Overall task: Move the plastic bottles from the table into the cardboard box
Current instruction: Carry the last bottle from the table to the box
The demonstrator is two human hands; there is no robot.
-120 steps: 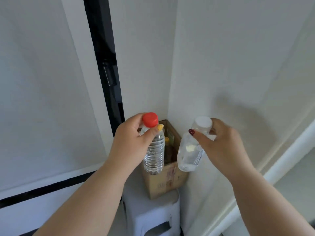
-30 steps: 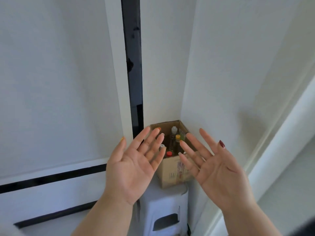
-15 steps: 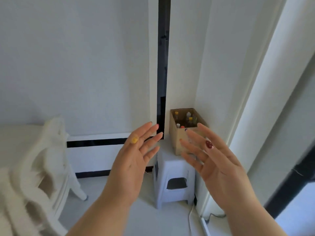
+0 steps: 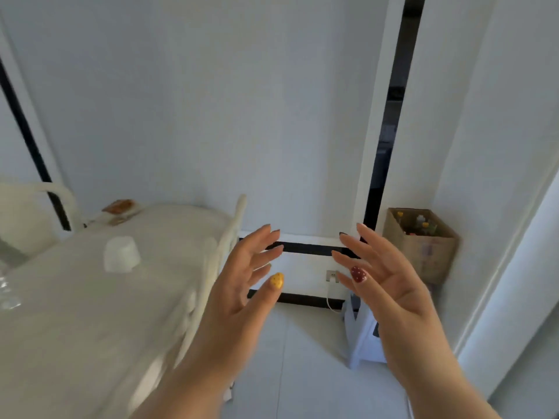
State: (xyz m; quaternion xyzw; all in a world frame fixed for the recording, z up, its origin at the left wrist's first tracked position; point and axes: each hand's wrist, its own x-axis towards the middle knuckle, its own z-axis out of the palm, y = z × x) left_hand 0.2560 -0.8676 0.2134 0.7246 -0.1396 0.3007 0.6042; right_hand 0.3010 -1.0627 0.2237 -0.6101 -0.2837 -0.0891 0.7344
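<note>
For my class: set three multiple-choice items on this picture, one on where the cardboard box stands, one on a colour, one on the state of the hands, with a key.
1. The cardboard box stands:
A. on the table
B. in the corner, on a white stool
C. on the chair

2. The thumbnail of the left hand is:
A. yellow
B. blue
C. green

3. The hands are:
A. both holding bottles
B. one holding a cap
C. both open and empty

Key: B, the box sits by the right wall above the stool; A, a yellow nail shows; C, the fingers of the left and right hand are spread with nothing in them.

She has turned left, away from the cardboard box (image 4: 420, 243). The table (image 4: 75, 297) has come into view. Both bottles are gone from her hands.
</note>
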